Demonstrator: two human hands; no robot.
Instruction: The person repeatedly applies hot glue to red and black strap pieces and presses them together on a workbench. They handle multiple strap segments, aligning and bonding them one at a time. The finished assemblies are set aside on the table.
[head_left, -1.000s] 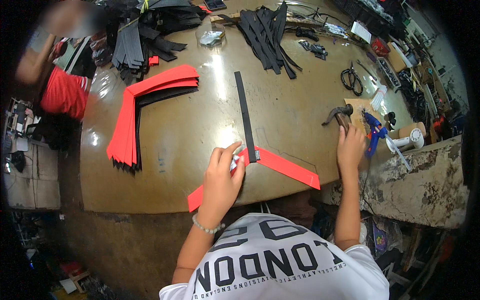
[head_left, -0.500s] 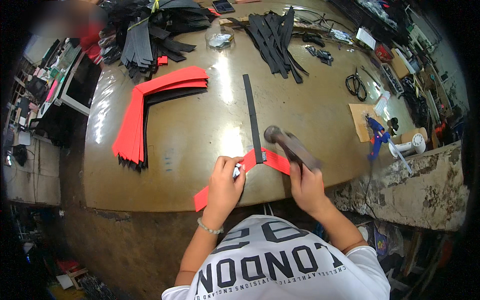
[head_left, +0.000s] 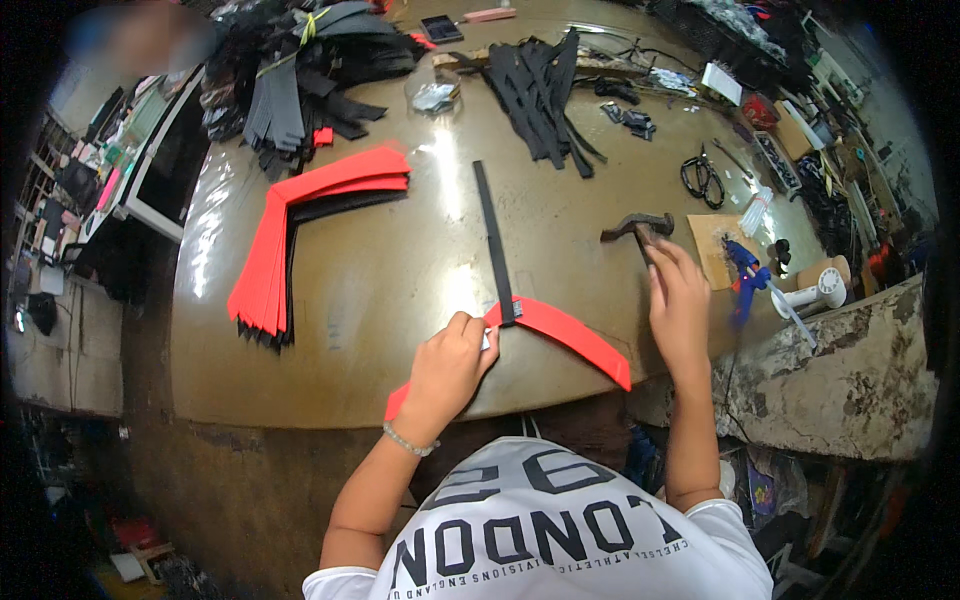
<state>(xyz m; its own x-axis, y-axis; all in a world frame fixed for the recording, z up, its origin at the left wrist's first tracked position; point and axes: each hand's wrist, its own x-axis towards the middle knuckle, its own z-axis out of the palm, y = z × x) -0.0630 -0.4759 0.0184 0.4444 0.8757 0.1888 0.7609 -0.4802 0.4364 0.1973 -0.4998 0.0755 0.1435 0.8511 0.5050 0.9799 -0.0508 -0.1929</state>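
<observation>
My left hand (head_left: pixel 446 365) is closed around a small white piece (head_left: pixel 487 340) and rests on the left arm of a bent red strip (head_left: pixel 575 338). A long narrow black strip (head_left: pixel 491 240) lies across the red strip's bend, with a small printed tag (head_left: pixel 517 308) beside the overlap. Over to the right, my right hand (head_left: pixel 682 300) has its fingers at the handle of a hammer (head_left: pixel 640 225) low over the table. The hammer's head points away from me; the hand hides the lower handle.
A fanned stack of red and black bent strips (head_left: pixel 268 245) lies at left. Farther off are black strip bundles (head_left: pixel 530 100) and a clear bowl (head_left: pixel 434 98). Scissors (head_left: pixel 703 180), a blue glue gun (head_left: pixel 745 270) and a white spool (head_left: pixel 828 288) sit at right on the table (head_left: pixel 400 280).
My right hand has carried the hammer from beside the black strip to the right, farther from me. The red strip's right arm is uncovered. My left hand stays on the strip.
</observation>
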